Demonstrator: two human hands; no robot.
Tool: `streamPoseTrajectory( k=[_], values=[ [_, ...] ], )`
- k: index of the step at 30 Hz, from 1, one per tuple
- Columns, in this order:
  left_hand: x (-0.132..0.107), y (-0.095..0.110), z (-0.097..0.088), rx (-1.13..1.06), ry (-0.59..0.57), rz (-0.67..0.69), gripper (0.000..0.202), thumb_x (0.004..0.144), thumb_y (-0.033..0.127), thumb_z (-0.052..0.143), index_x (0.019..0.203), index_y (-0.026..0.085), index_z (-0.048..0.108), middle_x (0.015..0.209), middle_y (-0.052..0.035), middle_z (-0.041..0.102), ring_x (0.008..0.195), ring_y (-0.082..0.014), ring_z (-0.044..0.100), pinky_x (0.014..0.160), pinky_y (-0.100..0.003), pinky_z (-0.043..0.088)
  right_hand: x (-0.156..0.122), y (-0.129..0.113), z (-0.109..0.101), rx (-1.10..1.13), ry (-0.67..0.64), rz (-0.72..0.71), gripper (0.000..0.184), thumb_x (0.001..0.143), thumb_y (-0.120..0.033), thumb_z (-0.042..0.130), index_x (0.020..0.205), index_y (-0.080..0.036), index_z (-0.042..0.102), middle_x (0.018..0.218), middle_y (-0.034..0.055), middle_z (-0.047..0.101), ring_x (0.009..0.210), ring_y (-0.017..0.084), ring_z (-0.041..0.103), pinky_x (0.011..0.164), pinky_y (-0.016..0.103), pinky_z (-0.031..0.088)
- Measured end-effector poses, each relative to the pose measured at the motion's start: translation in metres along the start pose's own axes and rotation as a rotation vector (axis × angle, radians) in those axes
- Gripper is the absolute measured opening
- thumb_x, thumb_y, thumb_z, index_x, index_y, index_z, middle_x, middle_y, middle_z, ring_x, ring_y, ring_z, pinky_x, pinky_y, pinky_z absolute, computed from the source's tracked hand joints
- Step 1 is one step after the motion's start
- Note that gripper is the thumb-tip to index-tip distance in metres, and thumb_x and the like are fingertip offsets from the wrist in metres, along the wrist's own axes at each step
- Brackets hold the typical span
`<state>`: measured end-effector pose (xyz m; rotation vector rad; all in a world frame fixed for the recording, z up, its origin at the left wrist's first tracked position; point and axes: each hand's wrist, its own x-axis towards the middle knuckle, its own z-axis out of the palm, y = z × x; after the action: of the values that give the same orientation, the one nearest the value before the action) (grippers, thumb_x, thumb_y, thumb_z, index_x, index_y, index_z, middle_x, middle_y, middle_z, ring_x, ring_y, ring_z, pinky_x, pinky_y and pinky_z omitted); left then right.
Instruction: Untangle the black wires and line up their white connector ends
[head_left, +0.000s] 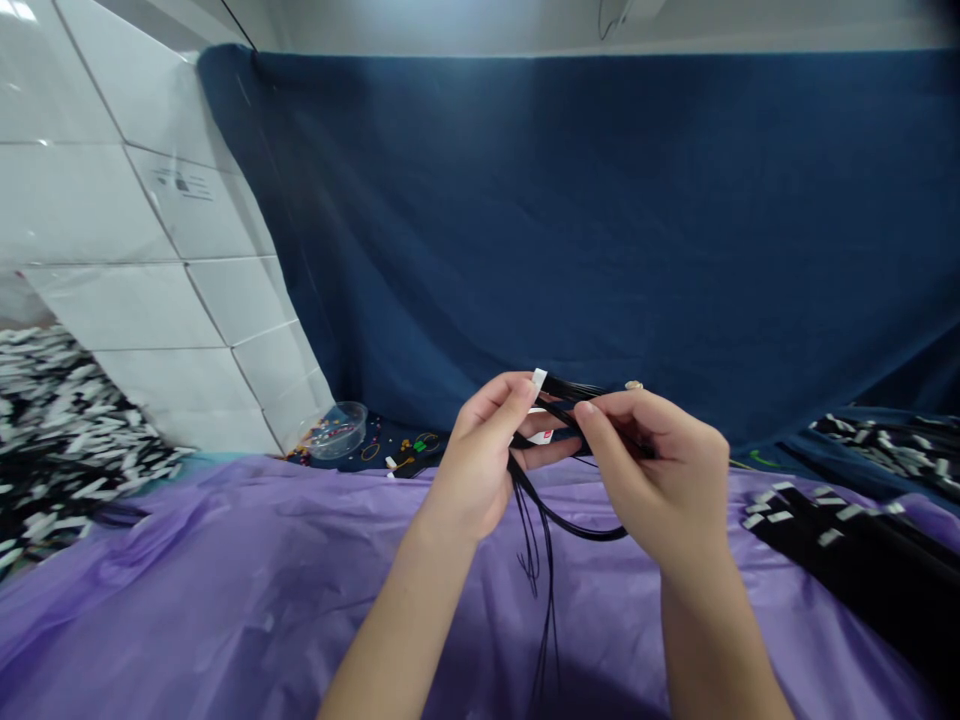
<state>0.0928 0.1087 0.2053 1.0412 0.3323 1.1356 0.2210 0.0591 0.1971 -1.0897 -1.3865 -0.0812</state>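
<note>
Both hands are raised over a purple sheet (225, 580) and hold one bundle of thin black wires (547, 520). My left hand (487, 450) pinches the bundle just behind its small white connector (539, 379), fingers closed. My right hand (660, 470) is closed round the wires beside it, thumb pressed onto them. The wires loop under my right hand and their loose ends hang down between my forearms.
A heap of black wires with white connectors (60, 440) lies at the left. More finished bundles (840, 540) lie at the right and further back (885, 440). A clear plastic dish (335, 430) with small parts stands by white boxes (150, 300). A blue cloth (600, 230) hangs behind.
</note>
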Motion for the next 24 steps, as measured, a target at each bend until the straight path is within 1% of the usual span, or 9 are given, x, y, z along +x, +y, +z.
streamPoseTrajectory(
  k=[2, 6, 11, 15, 20, 24],
  values=[
    [0.0004, 0.0000, 0.0004, 0.001, 0.004, -0.003, 0.015, 0.085, 0.033, 0.065, 0.082, 0.018, 0.063, 0.086, -0.0010, 0.065, 0.080, -0.0129, 0.063, 0.074, -0.031, 0.059, -0.0001, 0.0007, 0.0006, -0.017, 0.005, -0.019, 0.012, 0.085, -0.021, 0.061, 0.074, -0.017, 0.065, 0.061, -0.0018, 0.058, 0.052, 0.008, 0.047, 0.052, 0.023, 0.037],
    [0.0014, -0.0004, 0.0002, 0.015, 0.033, -0.017, 0.016, 0.083, 0.035, 0.066, 0.084, 0.019, 0.065, 0.082, -0.0001, 0.065, 0.075, -0.0120, 0.062, 0.074, -0.031, 0.058, 0.0014, -0.0001, 0.0002, -0.026, -0.031, -0.036, 0.013, 0.086, -0.020, 0.060, 0.074, -0.017, 0.064, 0.061, -0.0022, 0.058, 0.053, 0.008, 0.047, 0.051, 0.022, 0.036],
    [0.0012, -0.0027, 0.0008, 0.034, 0.062, -0.012, 0.017, 0.081, 0.035, 0.068, 0.083, 0.018, 0.066, 0.084, -0.0004, 0.063, 0.077, -0.0127, 0.061, 0.075, -0.032, 0.058, 0.0016, -0.0008, -0.0008, -0.025, -0.075, -0.025, 0.014, 0.087, -0.020, 0.059, 0.074, -0.017, 0.064, 0.062, -0.0018, 0.058, 0.053, 0.008, 0.047, 0.051, 0.022, 0.036],
    [0.0005, -0.0044, 0.0014, 0.056, 0.061, 0.006, 0.018, 0.082, 0.037, 0.067, 0.085, 0.019, 0.067, 0.086, -0.0005, 0.063, 0.076, -0.0124, 0.061, 0.074, -0.032, 0.058, 0.0008, -0.0001, -0.0002, -0.025, -0.076, -0.028, 0.012, 0.086, -0.019, 0.059, 0.075, -0.018, 0.064, 0.064, -0.0020, 0.059, 0.054, 0.008, 0.047, 0.051, 0.021, 0.036],
    [0.0000, -0.0042, 0.0012, 0.082, 0.051, 0.029, 0.018, 0.084, 0.037, 0.065, 0.085, 0.020, 0.067, 0.092, -0.0013, 0.064, 0.079, -0.0136, 0.062, 0.072, -0.030, 0.058, 0.0000, -0.0030, 0.0012, -0.021, -0.080, -0.051, 0.013, 0.087, -0.017, 0.058, 0.075, -0.018, 0.063, 0.067, -0.0017, 0.059, 0.058, 0.008, 0.048, 0.055, 0.022, 0.038],
    [-0.0007, -0.0027, 0.0016, 0.079, 0.063, 0.025, 0.019, 0.083, 0.038, 0.066, 0.083, 0.019, 0.068, 0.087, -0.0016, 0.065, 0.076, -0.0136, 0.062, 0.071, -0.030, 0.058, 0.0005, -0.0053, 0.0023, -0.015, -0.077, -0.070, 0.013, 0.087, -0.016, 0.058, 0.075, -0.018, 0.062, 0.068, -0.0015, 0.059, 0.059, 0.008, 0.049, 0.055, 0.022, 0.038]
  ],
)
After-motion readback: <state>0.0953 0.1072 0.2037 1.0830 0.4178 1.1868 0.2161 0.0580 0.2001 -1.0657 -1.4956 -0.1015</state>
